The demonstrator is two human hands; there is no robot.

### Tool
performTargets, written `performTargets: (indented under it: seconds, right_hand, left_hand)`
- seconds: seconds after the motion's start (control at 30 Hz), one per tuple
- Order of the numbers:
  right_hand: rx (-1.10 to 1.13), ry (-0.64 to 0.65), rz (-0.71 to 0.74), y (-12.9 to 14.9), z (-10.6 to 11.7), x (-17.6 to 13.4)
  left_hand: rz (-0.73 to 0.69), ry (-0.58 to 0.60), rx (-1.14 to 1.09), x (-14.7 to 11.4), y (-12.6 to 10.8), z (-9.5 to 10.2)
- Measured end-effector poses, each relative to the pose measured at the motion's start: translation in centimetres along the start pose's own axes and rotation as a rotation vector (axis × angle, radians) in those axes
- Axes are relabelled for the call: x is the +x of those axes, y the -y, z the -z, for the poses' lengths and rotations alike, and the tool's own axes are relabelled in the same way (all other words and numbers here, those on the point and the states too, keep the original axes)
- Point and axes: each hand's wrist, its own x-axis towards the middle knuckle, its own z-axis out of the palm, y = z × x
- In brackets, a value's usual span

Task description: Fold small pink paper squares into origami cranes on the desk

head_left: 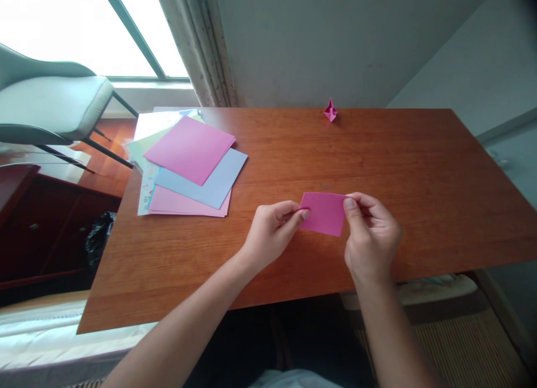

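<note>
A small rectangle of bright pink paper [323, 213] is held up over the front part of the wooden table. My left hand [274, 228] pinches its left edge between thumb and fingers. At the upper right corner, my right hand [371, 234] grips the same paper, thumb on the near face and fingers behind. Whether the paper is folded into layers cannot be made out. Far back on the table stands a small folded pink origami figure [331, 111], apart from both hands.
Sheets of pink paper [191, 148], a light blue sheet [210, 178] and paler papers lie overlapped at the left end of the wooden table [419, 175]. A white chair [54, 99] stands beyond the left edge. A wall and curtain [201, 41] rise behind.
</note>
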Motion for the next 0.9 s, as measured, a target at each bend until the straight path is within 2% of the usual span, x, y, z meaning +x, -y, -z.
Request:
performTargets:
  seconds: [0.3, 0.53, 0.8, 0.9]
  right_hand:
    - [-0.016, -0.009, -0.020, -0.05, 0.08, 0.19]
    - [0.007, -0.029, -0.044, -0.23, 0.33, 0.45]
    - [0.077, -0.031, -0.119, -0.69, 0.46, 0.71]
    - [0.109, -0.037, -0.136, -0.73, 0.61, 0.84]
  left_hand:
    - [0.057, -0.001, -0.051, -0.03, 0.14, -0.46]
    - [0.033, 0.045, 0.005, 0.02, -0.17, -0.22]
    - [0.059, 0.113, -0.088, 0.02, -0.08, -0.06]
    - [0.060, 0.129, -0.056, 0.00, -0.22, 0.05]
